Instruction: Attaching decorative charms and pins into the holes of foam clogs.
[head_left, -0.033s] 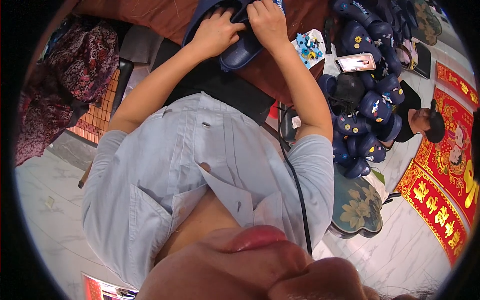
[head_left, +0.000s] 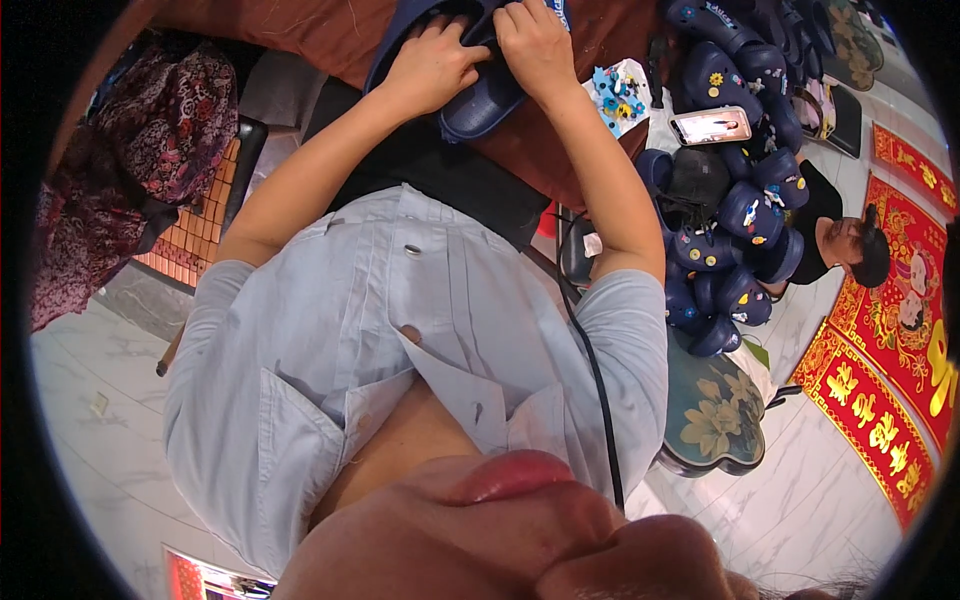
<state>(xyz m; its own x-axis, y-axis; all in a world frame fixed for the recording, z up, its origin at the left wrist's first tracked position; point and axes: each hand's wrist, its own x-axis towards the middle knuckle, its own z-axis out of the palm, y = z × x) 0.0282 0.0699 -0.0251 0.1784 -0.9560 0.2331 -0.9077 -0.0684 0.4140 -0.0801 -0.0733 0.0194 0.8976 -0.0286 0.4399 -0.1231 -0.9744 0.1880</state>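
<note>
A navy blue foam clog [head_left: 482, 110] lies at the top of the head view, over a brown cloth, its far part cut off by the frame edge. My left hand [head_left: 435, 68] reaches into the clog's opening, its fingers bent inside and its thumb against the inner side. The fingertips are partly hidden. My right hand [head_left: 535, 48] is closed over the clog's upper at the right, fingers curled, beside a white-lettered patch. Anything small between those fingers is hidden.
To the right, several navy clogs with charms [head_left: 752, 212] form a pile. Blue and yellow charms [head_left: 620, 95] lie on white paper near a lit phone [head_left: 710, 126]. A black cable [head_left: 595, 370] hangs along my right side. A person in a black cap [head_left: 868, 250] is beyond the pile.
My hands and the clog stay in place. The person in the cap beyond the pile has shifted their head slightly.
</note>
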